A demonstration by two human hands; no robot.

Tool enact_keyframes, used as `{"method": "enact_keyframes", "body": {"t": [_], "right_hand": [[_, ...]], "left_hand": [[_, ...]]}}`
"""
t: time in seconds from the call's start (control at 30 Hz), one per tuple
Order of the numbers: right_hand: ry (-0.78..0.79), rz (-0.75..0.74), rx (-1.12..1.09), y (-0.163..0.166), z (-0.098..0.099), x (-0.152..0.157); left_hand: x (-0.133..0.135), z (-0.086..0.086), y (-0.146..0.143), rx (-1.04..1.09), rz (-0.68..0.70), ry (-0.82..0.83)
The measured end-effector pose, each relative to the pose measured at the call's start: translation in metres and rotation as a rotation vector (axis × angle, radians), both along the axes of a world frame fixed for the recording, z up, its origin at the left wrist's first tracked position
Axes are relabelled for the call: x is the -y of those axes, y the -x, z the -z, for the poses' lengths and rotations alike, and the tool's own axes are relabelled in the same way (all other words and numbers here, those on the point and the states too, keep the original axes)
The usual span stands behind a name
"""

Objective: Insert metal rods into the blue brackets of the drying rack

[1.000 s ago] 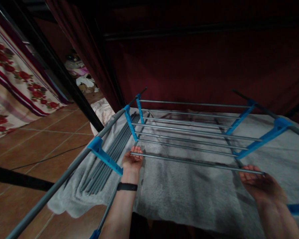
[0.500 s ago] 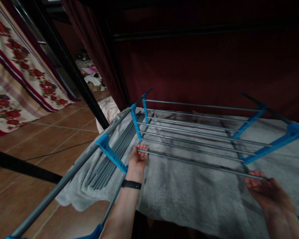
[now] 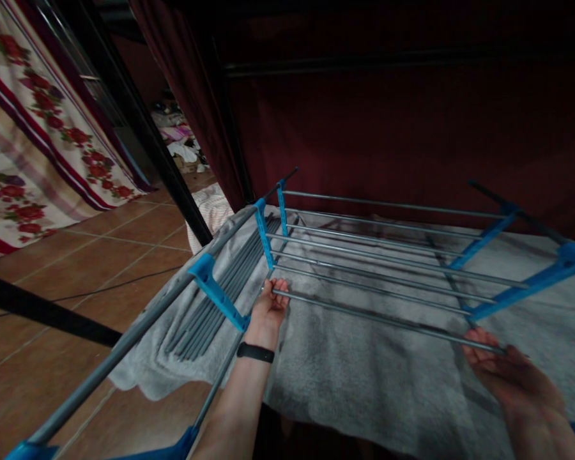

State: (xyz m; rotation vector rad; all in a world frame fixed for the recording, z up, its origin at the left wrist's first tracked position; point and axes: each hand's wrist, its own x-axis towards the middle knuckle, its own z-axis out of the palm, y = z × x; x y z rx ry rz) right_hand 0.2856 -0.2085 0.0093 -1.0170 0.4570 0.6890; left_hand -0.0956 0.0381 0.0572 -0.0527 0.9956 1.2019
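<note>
Both my hands hold a loose grey metal tube (image 3: 364, 314) level, one near each end. My left hand (image 3: 270, 306) grips its left end close to a blue plastic bracket (image 3: 220, 294). Its right end lies in the fingers of my right hand (image 3: 503, 367), palm turned up. Beyond the tube stands a rack frame with several parallel grey tubes (image 3: 378, 257) fixed between blue brackets, among them a large right bracket (image 3: 531, 281). A long grey side pole (image 3: 119, 351) runs along the left through the brackets.
A bundle of several loose tubes (image 3: 220, 300) lies left on a grey blanket (image 3: 345, 377). Black bed-frame bars (image 3: 158, 147) stand at the left, with a tiled floor (image 3: 110, 262) and a cable. A dark red curtain (image 3: 364, 134) hangs behind; a floral cloth (image 3: 43, 128) hangs at far left.
My right hand has moved slightly left and down with the tube's right end. My left hand has shifted a little right with the view, still holding the tube.
</note>
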Motion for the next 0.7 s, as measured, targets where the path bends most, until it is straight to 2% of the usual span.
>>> {"method": "enact_keyframes", "body": {"t": [0.27,0.7], "right_hand": [[0.011,-0.044,-0.002,0.001,0.002,-0.003],[-0.007,-0.115,-0.039,0.0,0.009,-0.007]], "left_hand": [[0.002,0.006,-0.006,-0.033,0.146,0.015],[0.013,0.01,-0.02,-0.027,0.239,-0.05]]}}
